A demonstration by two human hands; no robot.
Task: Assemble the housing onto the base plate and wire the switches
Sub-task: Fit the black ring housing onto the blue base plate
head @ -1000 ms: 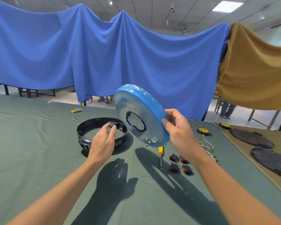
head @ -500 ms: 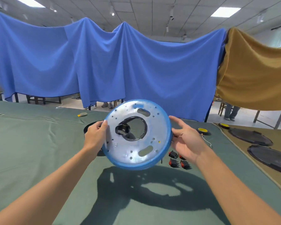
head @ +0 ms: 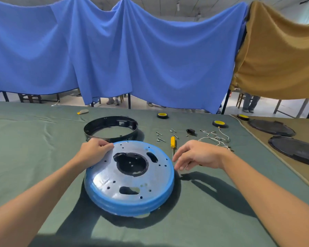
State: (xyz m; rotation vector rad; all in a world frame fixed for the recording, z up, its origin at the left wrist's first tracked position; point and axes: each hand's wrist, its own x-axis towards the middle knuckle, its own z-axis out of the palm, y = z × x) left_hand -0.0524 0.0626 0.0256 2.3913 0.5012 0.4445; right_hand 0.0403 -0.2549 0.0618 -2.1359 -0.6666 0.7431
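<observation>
Lowered from mid-air, the base plate (head: 100,179) now lies flat on the desk (head: 34,157). My left hand (head: 95,152) grips its far rim, and my right hand (head: 198,154) hovers beside it, fingers relaxed. The housing (head: 132,124) sits behind, unmounted; wiring, I judge, is not begun.

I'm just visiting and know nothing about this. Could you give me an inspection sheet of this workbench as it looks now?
Surface: green cloth over the table, wrinkled at left.
Job's things: blue-rimmed base plate on the cloth; black ring housing behind it, not yet fitted.
Clutter: yellow screwdriver, loose screws, yellow wheels.
Hands: left hand grips the plate's far-left rim; right hand open beside its right rim.
Cables: white wires loose at right.
Surroundings: blue curtain, tan curtain, black discs on the neighbouring table.
</observation>
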